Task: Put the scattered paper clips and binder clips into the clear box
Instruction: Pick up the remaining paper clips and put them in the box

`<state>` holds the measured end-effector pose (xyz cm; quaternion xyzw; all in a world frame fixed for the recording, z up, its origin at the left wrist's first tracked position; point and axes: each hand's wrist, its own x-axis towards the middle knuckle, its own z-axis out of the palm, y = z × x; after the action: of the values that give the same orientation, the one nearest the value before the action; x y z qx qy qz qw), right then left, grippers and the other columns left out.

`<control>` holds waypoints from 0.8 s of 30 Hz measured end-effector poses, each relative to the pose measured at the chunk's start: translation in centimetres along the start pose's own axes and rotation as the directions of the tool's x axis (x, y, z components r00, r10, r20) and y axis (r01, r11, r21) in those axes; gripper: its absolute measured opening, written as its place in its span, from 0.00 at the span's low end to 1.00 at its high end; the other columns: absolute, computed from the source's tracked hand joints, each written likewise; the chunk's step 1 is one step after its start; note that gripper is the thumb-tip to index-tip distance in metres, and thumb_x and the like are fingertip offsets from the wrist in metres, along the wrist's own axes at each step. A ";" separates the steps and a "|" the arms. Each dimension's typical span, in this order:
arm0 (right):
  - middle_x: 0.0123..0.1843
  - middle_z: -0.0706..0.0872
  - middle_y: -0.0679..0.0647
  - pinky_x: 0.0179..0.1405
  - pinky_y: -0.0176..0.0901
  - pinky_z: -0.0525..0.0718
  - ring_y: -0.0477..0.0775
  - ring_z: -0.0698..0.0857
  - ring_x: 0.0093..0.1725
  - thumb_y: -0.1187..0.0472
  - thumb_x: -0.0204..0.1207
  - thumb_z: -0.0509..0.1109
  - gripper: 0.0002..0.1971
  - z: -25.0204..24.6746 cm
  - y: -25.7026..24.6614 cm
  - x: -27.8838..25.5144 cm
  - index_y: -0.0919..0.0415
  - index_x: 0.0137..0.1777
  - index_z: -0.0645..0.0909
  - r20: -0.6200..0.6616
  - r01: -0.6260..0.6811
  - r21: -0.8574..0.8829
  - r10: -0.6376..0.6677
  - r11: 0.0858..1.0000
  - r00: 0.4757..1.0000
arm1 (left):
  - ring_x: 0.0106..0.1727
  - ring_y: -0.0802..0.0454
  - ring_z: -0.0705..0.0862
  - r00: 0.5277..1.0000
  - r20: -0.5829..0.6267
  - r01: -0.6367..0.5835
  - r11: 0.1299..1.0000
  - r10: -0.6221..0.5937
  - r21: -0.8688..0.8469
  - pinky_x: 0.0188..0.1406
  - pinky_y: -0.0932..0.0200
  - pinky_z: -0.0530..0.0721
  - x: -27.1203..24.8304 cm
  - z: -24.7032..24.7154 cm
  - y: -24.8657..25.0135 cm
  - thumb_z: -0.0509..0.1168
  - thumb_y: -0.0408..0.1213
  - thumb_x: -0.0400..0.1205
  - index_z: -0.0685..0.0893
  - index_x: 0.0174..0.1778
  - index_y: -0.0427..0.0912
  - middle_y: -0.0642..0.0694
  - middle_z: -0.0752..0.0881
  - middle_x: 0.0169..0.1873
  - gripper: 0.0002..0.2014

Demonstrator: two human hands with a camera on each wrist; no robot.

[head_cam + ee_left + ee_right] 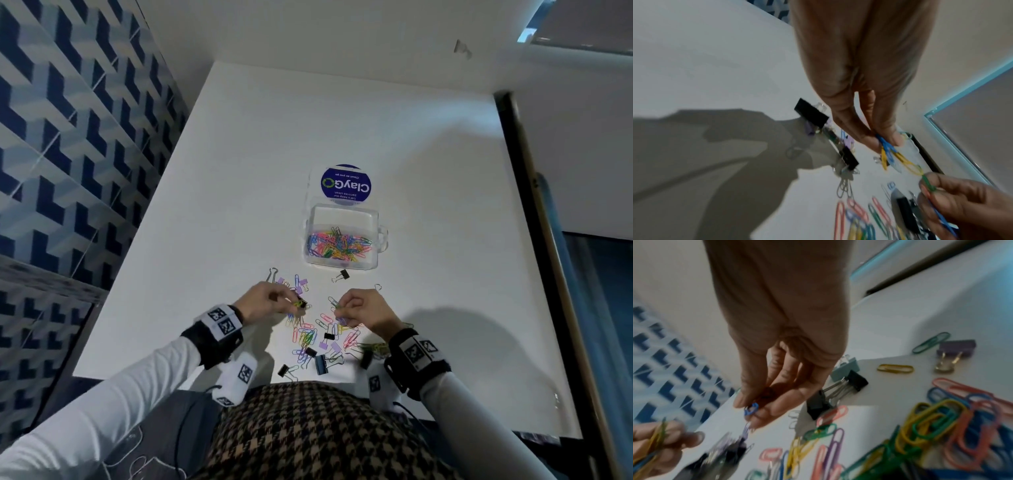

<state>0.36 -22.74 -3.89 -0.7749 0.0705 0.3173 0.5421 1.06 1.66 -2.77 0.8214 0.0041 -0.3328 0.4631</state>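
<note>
Between the two grips, a short tangle of paper clips hangs just above the tabletop [428,192]: the left hand [265,301] pinches a blue and yellow clip bundle [889,152] narrowly between thumb and fingertip, and the right hand [364,310] pinches a green clip [928,184] that seems hooked to the yellow one, with a blue clip also caught in its curled fingers. Just below and nearer the person lies the loose heap of paper clips [308,337], mixed with black, blue and lilac binder clips [321,364]. Beyond both grips, well apart from them, the clear box [342,236] sits with its lid open and a layer of coloured clips already inside. To do this step well, I would keep both pinches firm, ease the linked clips apart or carry them as one bunch, lift clear of the heap so nothing drags, and release only once directly over the box opening.
</note>
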 end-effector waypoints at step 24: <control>0.24 0.84 0.53 0.27 0.38 0.82 0.43 0.84 0.21 0.77 0.70 0.69 0.13 -5.2 -6.4 5.3 0.60 0.32 0.78 -0.420 0.167 0.183 -0.077 0.969 0.904 | 0.41 0.71 0.84 0.953 -0.151 -0.244 0.962 0.261 0.126 0.42 0.79 0.82 8.5 -5.5 8.0 0.63 0.29 0.80 0.87 0.52 0.35 0.41 0.88 0.50 0.09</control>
<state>9.63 -23.54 -0.77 -0.7640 0.1673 0.1038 0.6144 13.12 -1.29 0.53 0.8636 -0.0802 -0.2009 0.4555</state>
